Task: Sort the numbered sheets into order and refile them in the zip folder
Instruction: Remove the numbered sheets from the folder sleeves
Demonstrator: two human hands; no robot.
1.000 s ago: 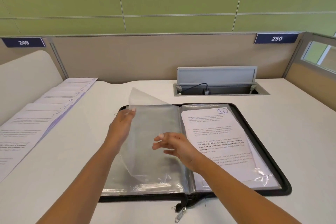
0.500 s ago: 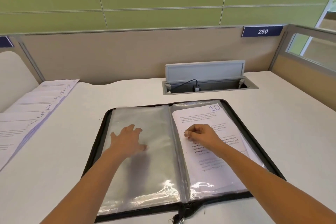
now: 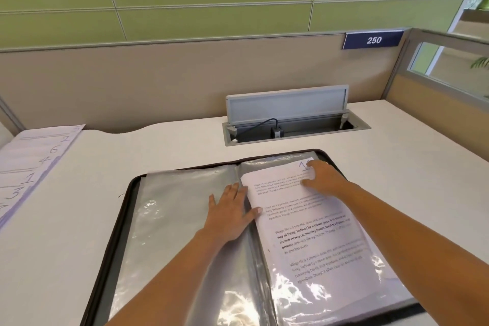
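The zip folder (image 3: 129, 194) lies open flat on the near part of the bench (image 3: 164, 156). Its left half shows bare clear sleeves (image 3: 172, 219), and its right half a sleeve with a printed sheet (image 3: 304, 222) in it. The left hand (image 3: 230, 212) is spread flat, pressing the left sleeves down just beside the spine, with its thumb touching the sheet's edge. The right hand (image 3: 324, 178) rests fairly straight-fingered on the sheet's top right corner, half covering the handwritten number. It cannot be seen whether it has caught an edge. The sleeves look thin, floppy and slick, with glare on them, so paper would likely slide and cling inside. The sheet is best taken at a top corner and drawn out along the sleeve's opening while the other hand steadies the folder. The paper is light and creases easily. The other numbered sheets (image 3: 34, 167) lie fanned in an overlapping row at the bench's far left, well apart from the folder. The bench is smooth and pale, with an open cable box (image 3: 291, 124) behind the folder. Beyond it stand a beige partition with a blue plate (image 3: 373, 40) reading 250 and a green panelled wall.
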